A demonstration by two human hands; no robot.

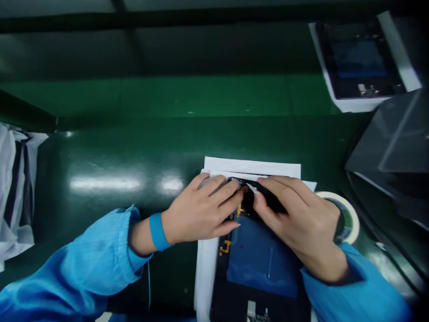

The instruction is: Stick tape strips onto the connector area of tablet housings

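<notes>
An opened tablet (pixel 261 259) lies on white sheets, its inside showing a blue-covered battery panel and orange flex cables (pixel 239 211). My left hand (pixel 204 210), with a blue band at the wrist, rests over the tablet's upper left edge. Its fingers are stretched and slightly spread, the tips touching near the top of an orange cable. On the upper right side, my right hand (pixel 298 214) has thumb and forefinger pinched around a small white pointed strip (pixel 252 188). The other right fingers curl over the tablet's top edge, hiding part of it.
White sheets (pixel 251 165) extend beyond the tablet's top. A tape roll (pixel 352 219) lies beside my right wrist. Another opened tablet (pixel 360 62) sits at the upper right, near a grey panel (pixel 392 134). White wrapping (pixel 16 192) is at the left edge of the green table.
</notes>
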